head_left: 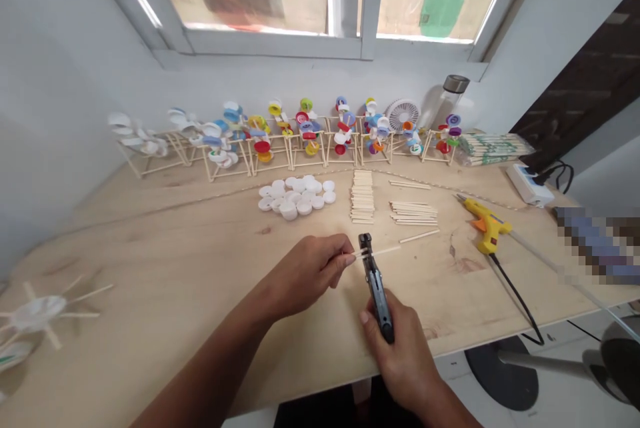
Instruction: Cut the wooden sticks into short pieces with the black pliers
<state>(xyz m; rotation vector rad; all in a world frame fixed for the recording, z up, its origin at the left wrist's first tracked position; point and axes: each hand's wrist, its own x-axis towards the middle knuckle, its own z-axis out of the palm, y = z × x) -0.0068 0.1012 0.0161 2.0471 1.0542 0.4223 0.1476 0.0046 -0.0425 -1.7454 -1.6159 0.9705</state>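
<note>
Near the middle of the wooden table, my left hand (320, 267) pinches thin wooden sticks (385, 251) by their left end. My right hand (400, 348) is wrapped round the handles of a dark metal cutting tool (376, 288). The tool's jaws sit around the sticks, just right of my left fingertips. Beyond my hands lie white bottle caps (295, 196), a stack of short sticks (362, 197) and a bunch of longer sticks (413, 213). One loose stick (419, 237) rests in front of that bunch.
A yellow glue gun (485, 223) with a black cable lies right. Stick frames with coloured caps (307, 128) line the back, beside a white fan (403, 115) and a bottle (450, 98). A power strip (530, 185) is at right; a spoked disc (39, 313) at left.
</note>
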